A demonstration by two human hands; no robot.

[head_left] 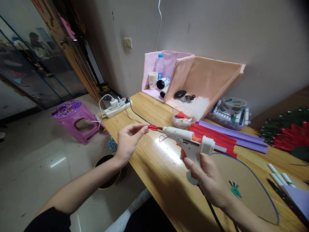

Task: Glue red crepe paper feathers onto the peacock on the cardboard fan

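Observation:
My right hand is wrapped round the handle of a white glue gun with an orange trigger, held above the wooden table. Its nozzle points left and meets a small red folded paper piece. My left hand pinches that red piece between thumb and fingertips, just off the table's left edge. The gun's black cord runs down past my right wrist.
A cardboard disc with a blue rim lies under my right forearm. Red and purple paper strips, a clear bowl, a marker box, pink and peach screens, a power strip and a purple stool surround the spot.

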